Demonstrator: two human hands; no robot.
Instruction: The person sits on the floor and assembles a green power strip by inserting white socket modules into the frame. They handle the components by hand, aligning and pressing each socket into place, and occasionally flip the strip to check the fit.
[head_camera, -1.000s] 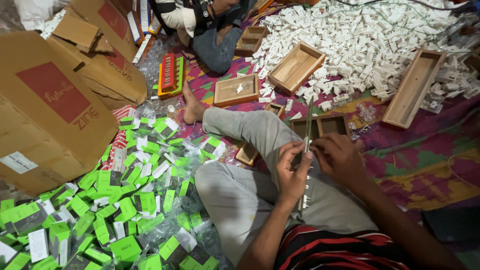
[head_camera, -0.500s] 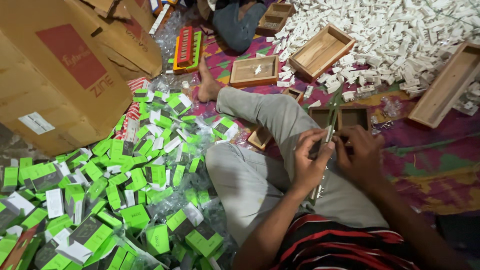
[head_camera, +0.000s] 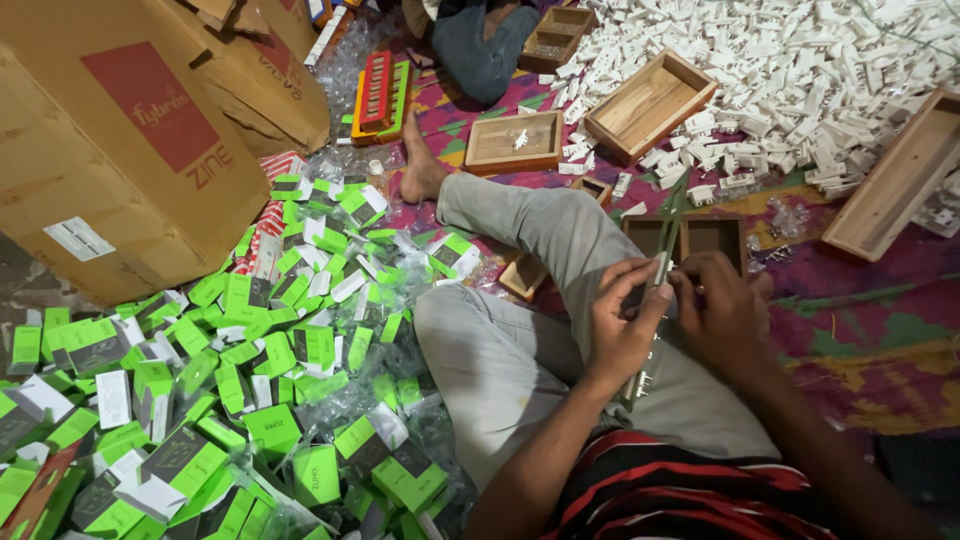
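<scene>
Both hands met over the person's lap, pinching a long thin strip (head_camera: 655, 300) that ran from near the knee down toward the belly. Left hand (head_camera: 620, 325) gripped the strip from its side, fingers curled around it, thumb on top. Right hand (head_camera: 725, 310) closed on the strip's upper part from the other side; whether it also held a small piece could not be told. Small metal prongs showed at the strip's lower end.

Around the seated person, going from large to small: a big brown carton (head_camera: 110, 140) stood at the upper left. A wide heap of green boxes (head_camera: 230, 370) and clear wrappers covered the floor at the left. A broad pile of small white parts (head_camera: 800, 80) filled the upper right, on a patterned mat (head_camera: 880, 330). Several shallow wooden trays (head_camera: 650, 105) lay beside the white pile, most nearly bare, one holding a single white part. A small two-part tray (head_camera: 700, 235) sat just beyond the hands. A second person's legs (head_camera: 480, 50) showed at the top edge, with a red and green tray (head_camera: 375, 95) near them.

Judging by the size of the white pile and the nearly bare trays, much of the work appeared to remain.
</scene>
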